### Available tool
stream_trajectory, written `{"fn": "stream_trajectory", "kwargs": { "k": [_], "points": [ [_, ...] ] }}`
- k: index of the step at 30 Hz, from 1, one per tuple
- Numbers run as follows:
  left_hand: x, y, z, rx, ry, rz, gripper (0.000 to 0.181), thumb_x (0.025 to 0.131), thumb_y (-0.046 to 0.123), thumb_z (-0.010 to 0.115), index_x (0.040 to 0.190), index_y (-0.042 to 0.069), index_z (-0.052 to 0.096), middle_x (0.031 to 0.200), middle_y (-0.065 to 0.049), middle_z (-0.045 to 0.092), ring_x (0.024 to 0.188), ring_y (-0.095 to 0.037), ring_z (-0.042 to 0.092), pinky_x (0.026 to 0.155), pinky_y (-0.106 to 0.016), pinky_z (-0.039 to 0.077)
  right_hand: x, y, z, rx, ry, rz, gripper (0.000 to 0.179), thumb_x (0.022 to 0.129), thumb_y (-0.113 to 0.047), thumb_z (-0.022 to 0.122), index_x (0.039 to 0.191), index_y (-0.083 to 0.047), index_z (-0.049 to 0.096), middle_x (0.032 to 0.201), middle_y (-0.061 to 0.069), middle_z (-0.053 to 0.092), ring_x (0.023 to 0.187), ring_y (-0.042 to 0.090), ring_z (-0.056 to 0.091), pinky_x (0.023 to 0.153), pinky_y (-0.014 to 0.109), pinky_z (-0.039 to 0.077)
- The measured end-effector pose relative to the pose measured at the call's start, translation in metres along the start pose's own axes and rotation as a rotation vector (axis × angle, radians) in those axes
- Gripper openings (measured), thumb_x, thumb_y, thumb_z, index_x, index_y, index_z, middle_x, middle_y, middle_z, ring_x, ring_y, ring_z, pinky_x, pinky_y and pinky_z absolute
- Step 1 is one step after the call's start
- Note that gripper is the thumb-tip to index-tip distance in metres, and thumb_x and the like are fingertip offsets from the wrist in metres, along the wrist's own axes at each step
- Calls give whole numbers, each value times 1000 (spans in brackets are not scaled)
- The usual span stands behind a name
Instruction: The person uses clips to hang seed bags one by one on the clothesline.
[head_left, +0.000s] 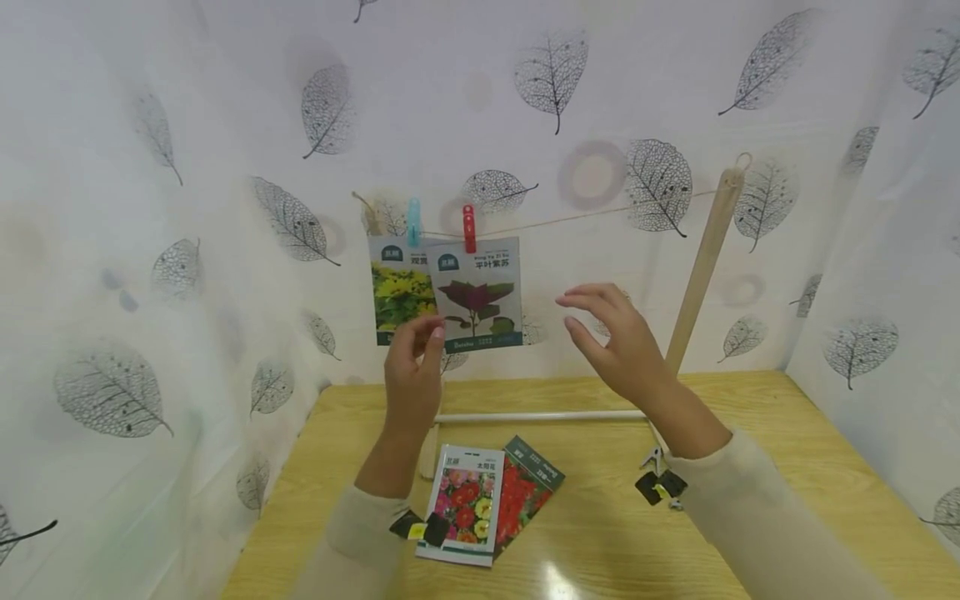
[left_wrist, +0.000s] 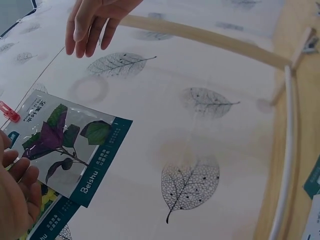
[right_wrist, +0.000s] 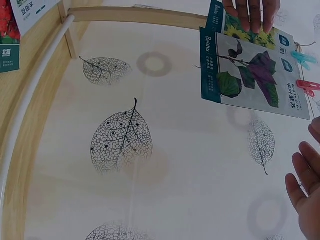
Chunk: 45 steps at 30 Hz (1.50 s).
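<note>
A purple-leaf seed packet (head_left: pixel 480 292) hangs from a string under a red clothespin (head_left: pixel 469 228). Partly behind it, a yellow-flower seed packet (head_left: pixel 401 292) hangs by a blue clothespin (head_left: pixel 414 222). My left hand (head_left: pixel 415 367) is at the lower left edge of the purple-leaf packet, in front of the yellow-flower one, with fingers loosely bent. Whether its fingertips touch either packet is hard to tell. To the right of both packets, my right hand (head_left: pixel 615 346) is raised with nothing in it, thumb and fingers apart, as the right wrist view also shows.
Two more seed packets, one with mixed flowers (head_left: pixel 463 508) and one with red flowers (head_left: pixel 528 492), overlap on the wooden table (head_left: pixel 592 533). A wooden post (head_left: pixel 703 271) holds the string's right end. A white rod (head_left: pixel 540 416) runs low across the frame. Metal clips (head_left: pixel 651 458) lie by the right sleeve.
</note>
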<state>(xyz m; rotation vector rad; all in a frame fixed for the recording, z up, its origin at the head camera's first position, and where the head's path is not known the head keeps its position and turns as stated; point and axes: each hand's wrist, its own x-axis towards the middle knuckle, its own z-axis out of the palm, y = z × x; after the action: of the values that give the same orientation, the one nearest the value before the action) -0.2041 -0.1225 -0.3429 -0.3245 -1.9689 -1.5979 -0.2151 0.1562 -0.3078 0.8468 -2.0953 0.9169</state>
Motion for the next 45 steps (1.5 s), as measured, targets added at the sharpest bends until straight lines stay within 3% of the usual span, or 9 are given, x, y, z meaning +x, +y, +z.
{"fn": "stream_trajectory", "kwargs": {
  "k": [9,15,21,28,38,45],
  "points": [
    [-7,-9,0,11,-5,-38,29,105,28,56,125,9,63,124,-5,61,114,-14,56,95,-28,45,-14,6,0,31,5,28,32,93,-2,67,126,-6,67,126,10,63,121,26,56,107,13,37],
    [-11,-15,1,6,8,-47,25,104,23,57,122,8,64,121,-7,62,111,-14,56,94,-25,46,-23,9,-2,32,-4,71,34,95,-2,66,128,-9,66,128,6,62,122,24,56,108,12,36],
    [-15,-18,2,22,10,-44,24,104,23,56,121,8,65,120,-7,62,110,-15,57,94,-35,48,-32,11,-2,26,-18,127,33,95,-5,67,128,-10,66,131,7,62,126,25,55,110,10,32],
    [-20,-24,3,38,5,-55,24,104,24,57,120,8,65,118,-7,63,110,-13,57,91,-23,47,-42,15,0,29,3,147,34,94,-3,68,128,-11,67,129,7,63,127,27,54,111,7,30],
    [-28,-30,7,33,4,-98,22,104,24,57,119,10,66,115,-5,65,103,-11,57,92,-23,47,-57,16,2,49,-9,210,33,97,-7,66,130,-11,66,132,7,63,128,26,53,110,5,29],
    [-33,-36,9,37,19,-70,20,103,21,58,118,9,66,114,-6,66,102,-14,58,88,-22,48,-69,20,3,50,-2,238,32,97,-7,66,129,-10,66,130,7,63,125,21,53,106,6,32]
  ]
}}
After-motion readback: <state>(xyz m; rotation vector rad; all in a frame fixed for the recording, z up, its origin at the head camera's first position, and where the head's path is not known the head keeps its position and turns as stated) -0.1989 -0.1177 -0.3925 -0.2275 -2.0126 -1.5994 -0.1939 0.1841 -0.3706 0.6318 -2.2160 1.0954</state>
